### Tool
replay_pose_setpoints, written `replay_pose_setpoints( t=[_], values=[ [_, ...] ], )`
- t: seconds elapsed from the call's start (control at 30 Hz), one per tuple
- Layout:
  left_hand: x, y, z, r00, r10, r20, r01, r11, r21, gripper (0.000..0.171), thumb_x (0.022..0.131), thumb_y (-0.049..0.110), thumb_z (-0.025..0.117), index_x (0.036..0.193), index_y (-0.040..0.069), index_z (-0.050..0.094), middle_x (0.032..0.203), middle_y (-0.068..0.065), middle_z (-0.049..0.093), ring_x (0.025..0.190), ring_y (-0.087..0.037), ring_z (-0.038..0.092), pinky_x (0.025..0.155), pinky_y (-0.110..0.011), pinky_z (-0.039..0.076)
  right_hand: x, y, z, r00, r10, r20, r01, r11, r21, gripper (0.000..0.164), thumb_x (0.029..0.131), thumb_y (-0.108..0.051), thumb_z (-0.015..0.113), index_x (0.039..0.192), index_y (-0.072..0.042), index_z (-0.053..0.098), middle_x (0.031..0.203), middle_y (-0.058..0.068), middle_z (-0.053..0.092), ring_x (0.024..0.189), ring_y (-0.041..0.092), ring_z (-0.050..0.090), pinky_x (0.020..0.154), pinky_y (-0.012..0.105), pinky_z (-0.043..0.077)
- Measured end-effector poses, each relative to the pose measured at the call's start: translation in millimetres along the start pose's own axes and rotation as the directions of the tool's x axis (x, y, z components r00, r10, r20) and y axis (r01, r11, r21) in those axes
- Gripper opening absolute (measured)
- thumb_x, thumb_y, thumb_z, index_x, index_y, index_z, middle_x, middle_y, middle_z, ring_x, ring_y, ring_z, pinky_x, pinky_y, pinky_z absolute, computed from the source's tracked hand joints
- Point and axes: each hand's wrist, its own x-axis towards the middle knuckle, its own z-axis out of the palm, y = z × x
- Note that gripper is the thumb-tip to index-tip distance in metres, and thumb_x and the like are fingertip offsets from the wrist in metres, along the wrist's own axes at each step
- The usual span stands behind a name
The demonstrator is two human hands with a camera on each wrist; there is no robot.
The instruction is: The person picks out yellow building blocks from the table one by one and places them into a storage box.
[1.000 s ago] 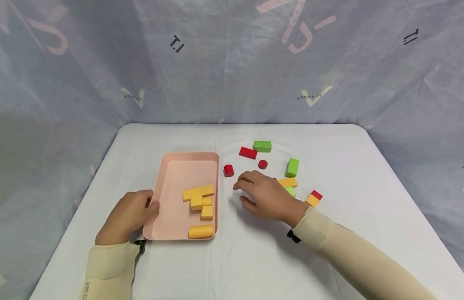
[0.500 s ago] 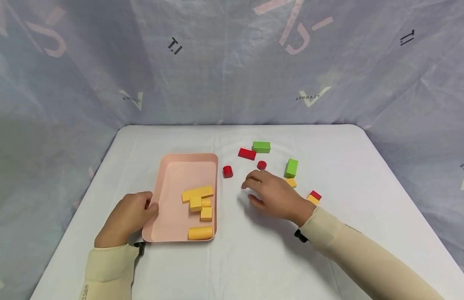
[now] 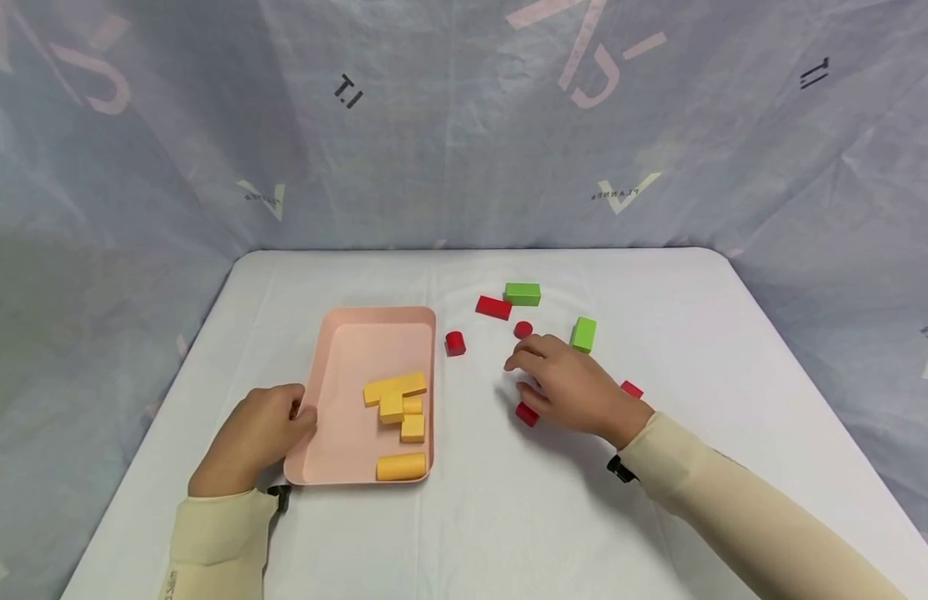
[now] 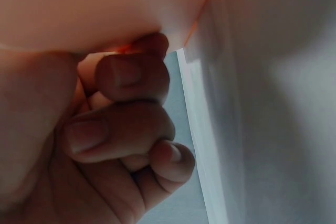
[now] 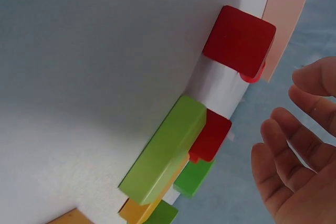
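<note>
My left hand (image 3: 249,433) grips the left rim of a pink tray (image 3: 358,342), thumb over the edge. In the left wrist view, its curled fingers (image 4: 126,129) lie under the tray wall (image 4: 105,9). My right hand (image 3: 572,383) hovers above loose blocks, fingers loosely bent, nothing held. A red cube (image 3: 527,414) shows below its thumb. In the right wrist view, that red cube (image 5: 240,40), a light green block (image 5: 165,150) and another red block (image 5: 211,135) stand apart from the fingers. The hand hides several blocks from the head view.
Yellow blocks (image 3: 396,387) and a yellow cylinder (image 3: 401,467) lie in the tray. Beyond my right hand are a red cylinder (image 3: 455,343), a red disc (image 3: 523,330), a red block (image 3: 494,307) and two green blocks (image 3: 523,294). Another red piece (image 3: 632,389) shows beside the right wrist.
My right hand has moved rightward over the blocks, uncovering the red cube and covering the yellow blocks near its wrist. The left hand and tray stay in place.
</note>
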Motion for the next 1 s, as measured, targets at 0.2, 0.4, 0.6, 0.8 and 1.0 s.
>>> replay_pose_setpoints(
  t=[0.2, 0.4, 0.6, 0.8, 1.0],
  values=[
    [-0.1, -1.3, 0.1, 1.0, 0.015, -0.008, -0.015, 1.0, -0.006, 0.023, 0.083, 0.011, 0.054, 0.062, 0.014, 0.044, 0.051, 0.001, 0.035, 0.044, -0.014, 0.034, 0.042, -0.03, 0.029, -4.6, 4.0, -1.3, 0.999, 0.032, 0.0, -0.032, 0.999, 0.003, 0.025, 0.081, -0.022, 0.066, 0.106, -0.022, 0.061, 0.109, -0.009, 0.051, 0.095, 0.006, 0.042, 0.071, 0.029, 0.049],
    [0.2, -1.5, -0.4, 1.0, 0.02, -0.019, -0.02, 1.0, 0.0, 0.023, 0.083, 0.011, 0.054, 0.062, 0.015, 0.044, 0.051, 0.002, 0.035, 0.044, -0.014, 0.034, 0.041, -0.03, 0.029, -8.7, 10.0, -2.4, 0.998, 0.064, -0.023, -0.064, 0.998, -0.01, 0.025, 0.08, -0.023, 0.066, 0.105, -0.024, 0.063, 0.108, -0.01, 0.052, 0.094, 0.006, 0.043, 0.071, 0.028, 0.05],
    [-0.4, -2.6, 0.1, 1.0, 0.017, -0.019, -0.017, 1.0, -0.006, 0.024, 0.082, 0.011, 0.054, 0.062, 0.014, 0.043, 0.051, 0.002, 0.034, 0.044, -0.014, 0.033, 0.041, -0.03, 0.028, -11.5, 15.3, -6.1, 0.995, 0.094, -0.033, -0.095, 0.995, -0.014, 0.025, 0.08, -0.024, 0.067, 0.105, -0.024, 0.063, 0.107, -0.01, 0.052, 0.096, 0.004, 0.043, 0.075, 0.03, 0.049],
    [-0.6, -2.7, 1.0, 1.0, 0.009, -0.018, -0.009, 1.0, -0.005, 0.024, 0.083, 0.011, 0.054, 0.062, 0.014, 0.043, 0.051, 0.002, 0.034, 0.044, -0.014, 0.032, 0.042, -0.03, 0.028, -17.2, 21.7, -9.9, 0.995, 0.096, -0.031, -0.097, 0.995, -0.014, 0.026, 0.081, -0.023, 0.067, 0.106, -0.017, 0.064, 0.107, -0.006, 0.053, 0.097, 0.006, 0.044, 0.077, 0.032, 0.05],
    [-0.2, -1.6, 1.1, 1.0, 0.003, -0.012, -0.004, 1.0, -0.01, 0.022, 0.083, 0.012, 0.054, 0.063, 0.015, 0.046, 0.051, 0.002, 0.037, 0.044, -0.014, 0.036, 0.041, -0.03, 0.03, -26.5, 31.0, -14.0, 0.987, 0.155, -0.037, -0.156, 0.987, -0.031, 0.027, 0.08, -0.021, 0.068, 0.106, -0.017, 0.063, 0.109, -0.005, 0.052, 0.1, 0.009, 0.044, 0.08, 0.038, 0.049]
  ],
)
